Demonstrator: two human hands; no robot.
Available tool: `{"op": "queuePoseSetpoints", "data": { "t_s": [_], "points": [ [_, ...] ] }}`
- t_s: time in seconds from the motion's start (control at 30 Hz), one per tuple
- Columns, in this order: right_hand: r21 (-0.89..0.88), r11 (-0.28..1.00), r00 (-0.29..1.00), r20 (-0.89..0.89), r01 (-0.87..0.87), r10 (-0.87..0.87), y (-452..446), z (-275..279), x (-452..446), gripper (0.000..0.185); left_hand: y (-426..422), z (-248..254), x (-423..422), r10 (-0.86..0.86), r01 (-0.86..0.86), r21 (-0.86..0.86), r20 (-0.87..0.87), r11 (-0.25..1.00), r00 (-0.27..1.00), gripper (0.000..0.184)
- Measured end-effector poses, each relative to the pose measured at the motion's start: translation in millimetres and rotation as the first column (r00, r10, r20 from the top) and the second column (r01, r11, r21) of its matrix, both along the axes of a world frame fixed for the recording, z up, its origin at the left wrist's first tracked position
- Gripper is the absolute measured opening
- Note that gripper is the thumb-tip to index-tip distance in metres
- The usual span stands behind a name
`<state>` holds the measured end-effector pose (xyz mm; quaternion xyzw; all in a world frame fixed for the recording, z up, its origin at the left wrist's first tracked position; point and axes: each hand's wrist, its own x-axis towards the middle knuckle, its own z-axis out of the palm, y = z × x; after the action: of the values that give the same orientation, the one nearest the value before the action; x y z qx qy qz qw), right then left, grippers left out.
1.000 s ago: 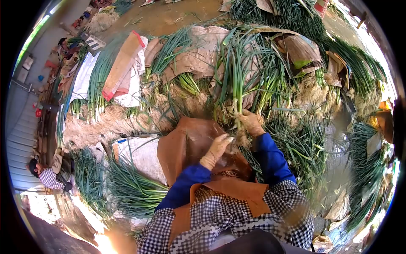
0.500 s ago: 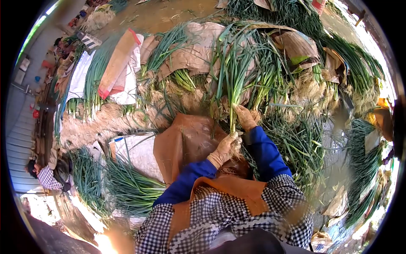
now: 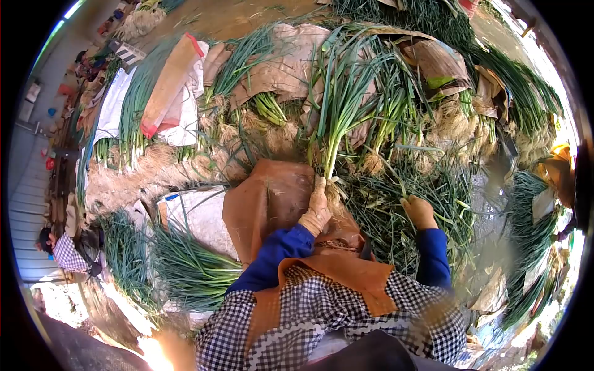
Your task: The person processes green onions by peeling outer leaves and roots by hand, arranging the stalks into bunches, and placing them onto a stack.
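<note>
My left hand (image 3: 317, 209), in a tan glove, is closed round the white lower stems of a bunch of green onions (image 3: 334, 145). Their pale roots (image 3: 335, 190) stick out beside its fingers, and the long green tops spread away from me over other onions. My right hand (image 3: 419, 212), gloved too, is closed above a heap of loose leaves (image 3: 390, 216). A thin, pale green leaf (image 3: 395, 179) runs up to its fingertips. Across my lap lies a brown apron (image 3: 272, 191), beneath and beside the left hand.
Rows of green onions with roots (image 3: 142, 173) lie ahead, partly covered by sacks (image 3: 284, 65). More onions (image 3: 192, 266) and a white sack (image 3: 198, 216) are at my left. Another person (image 3: 71, 252) is at the far left. Wet ground (image 3: 486, 247) shows at right.
My right hand has let go of the bunch and moved right, over the loose leaves. My left hand still holds the onions and has shifted slightly left and up.
</note>
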<state>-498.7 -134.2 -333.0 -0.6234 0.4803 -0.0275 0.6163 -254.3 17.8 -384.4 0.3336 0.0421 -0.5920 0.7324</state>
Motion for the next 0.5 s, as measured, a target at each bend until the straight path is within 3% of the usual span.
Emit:
{"op": "queuePoseSetpoints", "data": {
  "t_s": [0.1, 0.13, 0.17, 0.23, 0.27, 0.3, 0.37, 0.43, 0.5],
  "points": [
    [-0.514, 0.836, 0.974, -0.203, -0.193, 0.1, -15, -10, 46, 0.039, 1, 13, -3, -0.076, 0.07, -0.065, -0.099, 0.995, 0.992, 0.043],
    [-0.294, 0.952, 0.988, 0.096, -0.089, 0.122, -5, 0, 76, 0.04, 3, 23, -5, -0.055, 0.049, -0.049, -0.13, 0.998, 0.99, 0.042],
    [-0.039, 0.998, 0.92, 0.388, -0.048, 0.059, 3, 11, 110, 0.04, 5, 29, -7, -0.05, 0.044, -0.048, -0.121, 0.998, 0.991, 0.042],
    [0.211, 0.971, 0.844, 0.536, -0.114, -0.017, 4, -10, 156, 0.038, 9, 37, -9, -0.087, 0.078, -0.083, -0.101, 0.993, 0.991, 0.041],
    [0.067, 0.989, 0.85, 0.521, -0.129, 0.075, 6, -4, 175, 0.037, 13, 37, -8, -0.094, 0.09, -0.089, -0.042, 0.992, 0.995, 0.036],
    [-0.077, 0.986, 0.856, 0.49, -0.144, 0.164, 11, 2, 190, 0.035, 9, 30, -7, 0.062, -0.063, 0.015, 0.073, 0.998, 0.995, 0.031],
    [0.152, 0.986, 0.79, 0.612, -0.071, -0.037, 26, 34, 195, 0.031, 10, 57, -1, 0.041, -0.071, 0.049, 0.455, 0.996, 0.89, 0.025],
    [-0.025, 0.997, 0.725, 0.685, -0.071, 0.069, 38, 42, 183, 0.031, 3, 50, 2, 0.072, -0.108, 0.057, 0.446, 0.993, 0.892, 0.024],
    [0.412, 0.91, 0.717, 0.62, 0.048, -0.319, 39, -26, 190, 0.025, 2, 38, -3, 0.089, -0.133, 0.072, 0.432, 0.988, 0.898, 0.022]
  ]
}}
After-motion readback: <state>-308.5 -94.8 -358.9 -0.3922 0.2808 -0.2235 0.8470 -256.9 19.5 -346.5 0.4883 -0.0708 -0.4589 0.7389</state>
